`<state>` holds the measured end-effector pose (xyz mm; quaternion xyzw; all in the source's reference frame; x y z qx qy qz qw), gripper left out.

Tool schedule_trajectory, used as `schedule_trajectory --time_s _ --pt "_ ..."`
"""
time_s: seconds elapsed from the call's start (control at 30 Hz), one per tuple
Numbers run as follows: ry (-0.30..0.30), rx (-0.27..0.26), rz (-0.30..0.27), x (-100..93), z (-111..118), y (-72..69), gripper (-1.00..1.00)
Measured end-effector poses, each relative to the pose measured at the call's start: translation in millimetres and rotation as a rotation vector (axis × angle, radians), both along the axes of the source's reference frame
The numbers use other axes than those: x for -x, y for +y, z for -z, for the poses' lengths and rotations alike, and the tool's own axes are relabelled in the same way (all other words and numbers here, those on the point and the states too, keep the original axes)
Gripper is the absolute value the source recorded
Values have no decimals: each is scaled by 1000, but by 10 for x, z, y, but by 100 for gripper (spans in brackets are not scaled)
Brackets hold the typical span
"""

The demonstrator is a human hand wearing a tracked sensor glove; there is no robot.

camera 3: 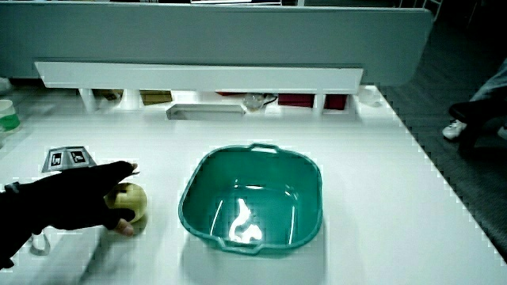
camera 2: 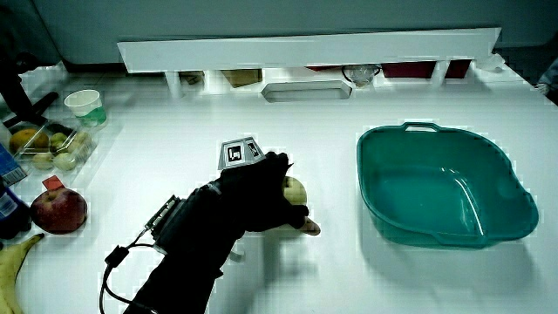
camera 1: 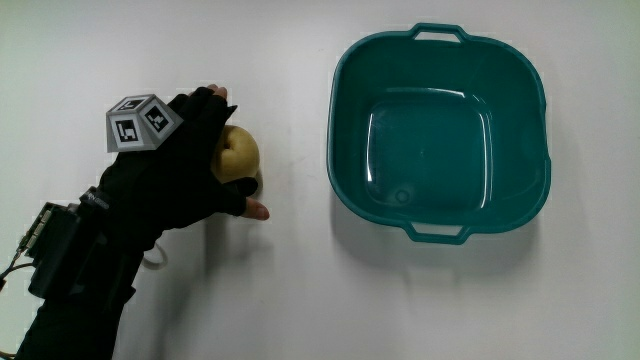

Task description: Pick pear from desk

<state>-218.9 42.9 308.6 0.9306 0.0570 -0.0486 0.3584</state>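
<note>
**Kid:** Where is your hand?

**Me:** My hand (camera 1: 190, 165) is on the pear (camera 1: 238, 153), about the middle of the picture. My fingers (camera 1: 243, 207) curl around it, so I am holding it. The little cube (camera 1: 140, 122) sits on the back of my glove.

**Kid:** Is the pear up yet?

**Me:** No, I think it sits on the table (camera 1: 300, 300). In a side view the pear (camera 3: 133, 199) looks low.

**Kid:** How do you lift it well?

**Me:** Squeeze softly, because a pear bruises. Then go straight up, slowly. The green tub (camera 1: 333, 150) is close beside it, and I should not bump it. Farther off is the low wall (camera 2: 305, 48).
</note>
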Motion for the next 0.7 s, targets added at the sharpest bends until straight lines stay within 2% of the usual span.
schedule_trajectory --time_s 0.13,0.17,0.2,0.27,0.3,0.33,0.37,0.4,0.43,0.5,0.53,0.57,0.6,0.63,0.67,0.7 --pt "20 -7 4 -5 -49 -85 0" --pt "25 3 17 -3 -66 -108 0" --pt "49 32 57 37 -156 -122 0" --pt "38 28 44 -12 -139 -189 0" --pt "60 -2 19 -21 -158 -223 0" --pt "40 4 -14 44 -273 -248 0" --pt "53 5 -27 22 -283 -276 0" --pt "55 37 34 -54 -204 -312 0" --pt "75 35 -18 4 -327 -337 0" --pt "63 30 2 9 -397 -392 0" --pt "78 69 61 -87 -296 -425 0" --pt "104 59 -8 -13 -456 -455 0" --pt "61 110 72 -115 -343 -491 0" --pt "127 82 -21 -68 -485 -526 0" --pt "110 80 62 -126 -436 -556 0" --pt "97 98 62 -153 -440 -590 0"
